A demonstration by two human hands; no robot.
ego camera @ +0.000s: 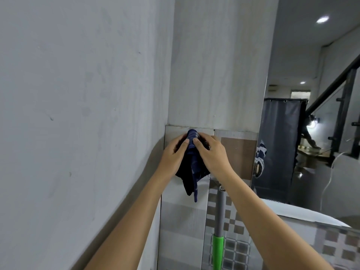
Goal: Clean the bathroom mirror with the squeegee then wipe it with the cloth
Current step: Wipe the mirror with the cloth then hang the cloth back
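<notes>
— So why does the mirror (pixel 311 133) sit off to the right, untouched?
— Both hands work the dark cloth (pixel 191 166) at the tiled wall (pixel 181 221); left hand (pixel 173 152) and right hand (pixel 210 152) have fingers clamped on it, seemingly hanging or unhooking it.
— Containers?
— None visible; the squeegee (pixel 219 221) leans below.

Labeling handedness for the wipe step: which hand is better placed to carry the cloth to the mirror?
Probably right. Both hands grip the cloth, but the right hand is on the mirror side; the left hand would cross over.
</notes>
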